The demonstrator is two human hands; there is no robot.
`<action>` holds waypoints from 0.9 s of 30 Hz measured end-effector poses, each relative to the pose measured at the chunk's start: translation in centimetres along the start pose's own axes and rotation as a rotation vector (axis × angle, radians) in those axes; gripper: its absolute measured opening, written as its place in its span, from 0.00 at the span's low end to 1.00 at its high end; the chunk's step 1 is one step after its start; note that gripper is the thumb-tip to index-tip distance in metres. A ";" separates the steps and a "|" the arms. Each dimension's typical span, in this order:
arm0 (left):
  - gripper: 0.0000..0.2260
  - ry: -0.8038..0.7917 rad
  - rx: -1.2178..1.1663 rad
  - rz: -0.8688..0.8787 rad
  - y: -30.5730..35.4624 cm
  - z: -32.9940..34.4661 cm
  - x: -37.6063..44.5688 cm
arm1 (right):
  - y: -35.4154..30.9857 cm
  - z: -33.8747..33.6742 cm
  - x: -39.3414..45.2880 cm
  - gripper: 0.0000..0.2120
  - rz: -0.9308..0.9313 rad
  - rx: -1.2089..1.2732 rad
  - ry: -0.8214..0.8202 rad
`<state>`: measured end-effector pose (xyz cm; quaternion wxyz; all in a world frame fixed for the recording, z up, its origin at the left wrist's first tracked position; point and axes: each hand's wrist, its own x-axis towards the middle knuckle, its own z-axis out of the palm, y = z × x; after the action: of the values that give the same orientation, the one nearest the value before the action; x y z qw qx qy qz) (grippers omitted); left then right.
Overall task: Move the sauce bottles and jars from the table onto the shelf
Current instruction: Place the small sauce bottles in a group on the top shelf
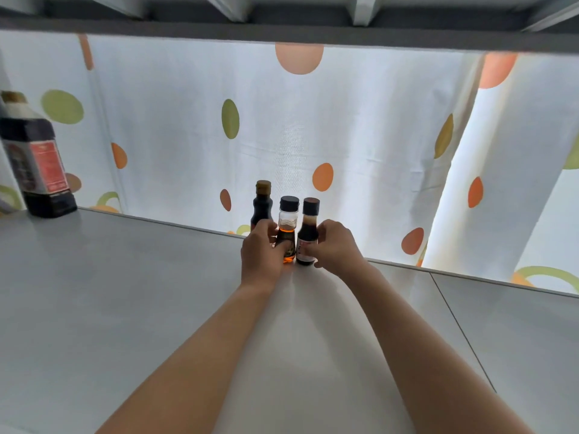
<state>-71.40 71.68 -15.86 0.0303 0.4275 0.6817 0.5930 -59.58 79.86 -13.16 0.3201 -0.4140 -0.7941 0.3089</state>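
Amber-filled bottle [287,233] gripped by left hand [261,252], dark-sauce bottle [307,234] by right hand [336,247], on shelf [125,277].

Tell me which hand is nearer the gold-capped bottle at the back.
Left. The left hand sits just in front of the gold-capped bottle, gripping the amber bottle; the right hand is farther right, gripping the dark bottle.

three small bottles [287,228], one large bottle [34,161]

Three small bottles stand together on the pale grey shelf [125,292], near its back edge: the gold-capped dark bottle [262,202] rearmost and leftmost, the amber-filled clear bottle [287,225] in the middle, the black-capped dark sauce bottle [308,231] to the right. The large dark labelled jug [34,158] stands far left.
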 end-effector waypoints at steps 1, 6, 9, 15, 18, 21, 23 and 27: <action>0.11 0.014 0.013 0.008 -0.3 0.1 0.2 | 0.4 0.2 0.2 0.15 -0.016 0.008 0.008; 0.08 0.059 0.111 0.031 -1.0 0.2 0.7 | 1.4 0.8 0.7 0.15 -0.013 0.108 0.021; 0.05 0.056 0.142 0.000 -1.3 0.5 0.9 | 1.2 1.4 0.6 0.14 -0.019 0.127 0.045; 0.03 0.009 0.155 -0.042 -1.6 0.9 1.1 | 1.0 2.9 0.1 0.15 -0.022 0.134 0.124; 0.04 0.007 0.159 -0.052 -1.7 0.8 1.2 | 1.3 3.2 -0.3 0.15 -0.004 0.140 0.140; 0.03 -0.001 0.153 -0.062 -1.9 0.9 1.3 | 1.6 3.6 -0.5 0.13 -0.013 0.078 0.160; 0.03 -0.004 0.146 -0.069 -2.0 0.9 1.2 | 1.7 3.7 -0.5 0.13 -0.029 0.037 0.163; 0.03 -0.007 0.124 -0.078 -2.1 0.9 1.3 | 1.8 3.8 -0.4 0.13 -0.040 -0.011 0.167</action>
<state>-72.85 73.36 -17.26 0.0291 0.4037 0.7331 0.5466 -61.46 79.52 -16.88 0.3889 -0.4240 -0.7747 0.2624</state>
